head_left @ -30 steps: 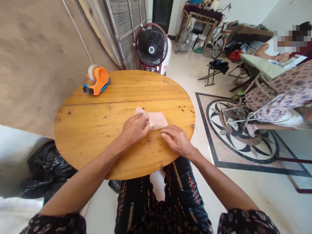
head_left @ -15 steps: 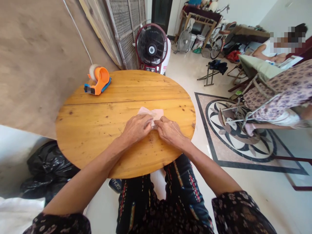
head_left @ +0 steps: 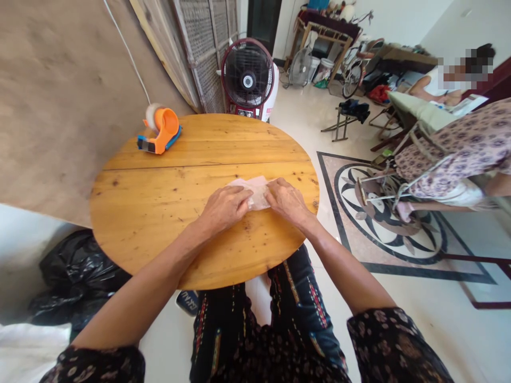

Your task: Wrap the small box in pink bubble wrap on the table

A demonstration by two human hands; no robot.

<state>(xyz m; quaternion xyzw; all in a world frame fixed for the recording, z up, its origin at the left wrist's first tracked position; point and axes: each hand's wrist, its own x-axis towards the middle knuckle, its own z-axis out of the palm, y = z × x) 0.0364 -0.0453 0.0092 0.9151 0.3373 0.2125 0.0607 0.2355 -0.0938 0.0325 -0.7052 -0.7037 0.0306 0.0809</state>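
Observation:
A small, thin, pale pink sheet (head_left: 258, 196) lies on the round wooden table (head_left: 167, 213), its front part whitish and see-through; I cannot tell whether it is tissue or plastic. My left hand (head_left: 227, 206) is closed on its left side, thumb on top and the other fingers bent. At the right edge, my right hand (head_left: 288, 201) pinches the sheet with thumb and fingers. Both palms face down, close to the tabletop, and the sheet spans the gap between them. Parts of its left and right edges are hidden under the fingers.
An orange tape dispenser (head_left: 164, 130) with a roll of tape stands at the table's back left. Behind the table is a fan (head_left: 247, 74). Black plastic bags (head_left: 80, 266) lie at the lower left. Two people sit to the right, one at a green-covered table (head_left: 419, 109).
My right hand has moved right, away from my left hand. The sheet between them is now spread wider and flatter. My left hand has barely moved.

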